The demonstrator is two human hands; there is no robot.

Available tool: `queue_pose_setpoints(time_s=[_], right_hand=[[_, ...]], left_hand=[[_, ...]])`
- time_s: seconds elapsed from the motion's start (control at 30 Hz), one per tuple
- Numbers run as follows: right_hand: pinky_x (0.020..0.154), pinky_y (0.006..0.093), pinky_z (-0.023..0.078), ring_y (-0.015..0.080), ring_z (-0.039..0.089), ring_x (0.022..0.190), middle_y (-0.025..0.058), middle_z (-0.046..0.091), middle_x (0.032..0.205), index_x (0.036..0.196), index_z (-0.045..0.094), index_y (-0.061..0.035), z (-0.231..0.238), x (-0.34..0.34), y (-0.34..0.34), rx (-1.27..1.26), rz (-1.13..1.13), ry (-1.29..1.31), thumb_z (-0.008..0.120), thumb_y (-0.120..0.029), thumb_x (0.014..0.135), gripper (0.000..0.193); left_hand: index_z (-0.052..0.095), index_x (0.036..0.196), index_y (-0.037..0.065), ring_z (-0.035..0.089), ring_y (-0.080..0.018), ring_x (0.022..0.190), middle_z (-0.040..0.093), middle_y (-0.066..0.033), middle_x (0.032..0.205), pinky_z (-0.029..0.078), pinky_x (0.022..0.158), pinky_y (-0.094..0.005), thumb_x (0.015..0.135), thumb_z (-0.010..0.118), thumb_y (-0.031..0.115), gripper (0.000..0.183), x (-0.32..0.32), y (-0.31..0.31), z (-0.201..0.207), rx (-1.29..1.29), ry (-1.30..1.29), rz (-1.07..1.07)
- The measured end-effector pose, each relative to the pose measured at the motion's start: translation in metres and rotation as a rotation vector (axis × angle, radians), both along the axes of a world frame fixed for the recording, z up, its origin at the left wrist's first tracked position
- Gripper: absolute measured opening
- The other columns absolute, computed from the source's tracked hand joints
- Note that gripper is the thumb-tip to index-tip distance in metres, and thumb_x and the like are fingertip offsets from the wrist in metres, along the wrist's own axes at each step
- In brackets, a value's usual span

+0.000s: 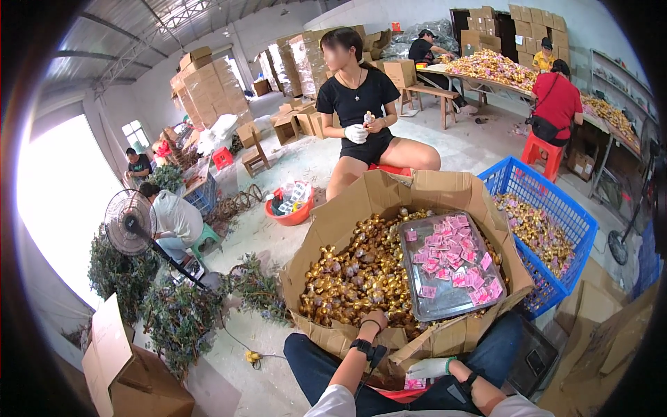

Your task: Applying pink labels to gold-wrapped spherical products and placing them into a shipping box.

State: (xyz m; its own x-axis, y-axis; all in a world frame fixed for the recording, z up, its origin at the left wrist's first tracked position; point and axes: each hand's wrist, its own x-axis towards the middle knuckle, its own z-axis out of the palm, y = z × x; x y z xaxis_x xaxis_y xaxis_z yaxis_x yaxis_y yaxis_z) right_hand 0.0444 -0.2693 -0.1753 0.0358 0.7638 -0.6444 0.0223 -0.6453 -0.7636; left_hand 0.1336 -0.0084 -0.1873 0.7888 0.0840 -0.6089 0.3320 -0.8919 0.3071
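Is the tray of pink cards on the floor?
No, the tray is inside the open cardboard box, beside shiny gold pieces.

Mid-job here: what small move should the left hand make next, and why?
Probably lift out one of the gold pieces: the left hand reaches into their carton, while the gloved right hand is beside a pink card.

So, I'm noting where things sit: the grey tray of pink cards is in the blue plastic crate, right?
Wrong container: the head view shows the grey tray of pink cards in the open cardboard box, not the blue plastic crate.
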Motion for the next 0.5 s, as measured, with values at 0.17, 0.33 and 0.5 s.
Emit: queue_pose_setpoints(time_s=[0.17, 0.33, 0.5], right_hand=[[0.063, 0.0307, 0.052, 0.0180, 0.057, 0.086, 0.0063, 0.059, 0.108, 0.122, 0.053, -0.0112, -0.017, 0.000, -0.002, 0.135, 0.061, -0.121, 0.040, -0.049, 0.094, 0.048], [0.063, 0.0311, 0.052, 0.0186, 0.057, 0.086, 0.0069, 0.059, 0.107, 0.121, 0.053, -0.0113, 0.013, -0.001, 0.003, 0.006, 0.033, -0.029, 0.040, -0.049, 0.094, 0.048], [0.063, 0.0316, 0.053, 0.0195, 0.058, 0.087, 0.0079, 0.058, 0.111, 0.123, 0.052, -0.0115, 0.015, 0.000, 0.004, -0.020, 0.033, -0.016, 0.041, -0.048, 0.094, 0.049]], left_hand=[[0.063, 0.106, -0.001, 0.062, -0.0364, 0.090, 0.064, -0.0214, 0.103, 0.052, 0.077, -0.0469, 0.095, 0.040, 0.028, 0.038, -0.005, 0.000, 0.006, 0.060, -0.013, -0.012], [0.061, 0.108, -0.002, 0.062, -0.0366, 0.091, 0.063, -0.0217, 0.106, 0.052, 0.077, -0.0474, 0.095, 0.040, 0.027, 0.038, -0.004, 0.000, 0.004, 0.066, -0.001, -0.030], [0.060, 0.110, -0.003, 0.061, -0.0378, 0.094, 0.064, -0.0221, 0.105, 0.050, 0.080, -0.0496, 0.093, 0.044, 0.024, 0.036, -0.003, -0.002, 0.006, 0.033, -0.009, 0.004]])
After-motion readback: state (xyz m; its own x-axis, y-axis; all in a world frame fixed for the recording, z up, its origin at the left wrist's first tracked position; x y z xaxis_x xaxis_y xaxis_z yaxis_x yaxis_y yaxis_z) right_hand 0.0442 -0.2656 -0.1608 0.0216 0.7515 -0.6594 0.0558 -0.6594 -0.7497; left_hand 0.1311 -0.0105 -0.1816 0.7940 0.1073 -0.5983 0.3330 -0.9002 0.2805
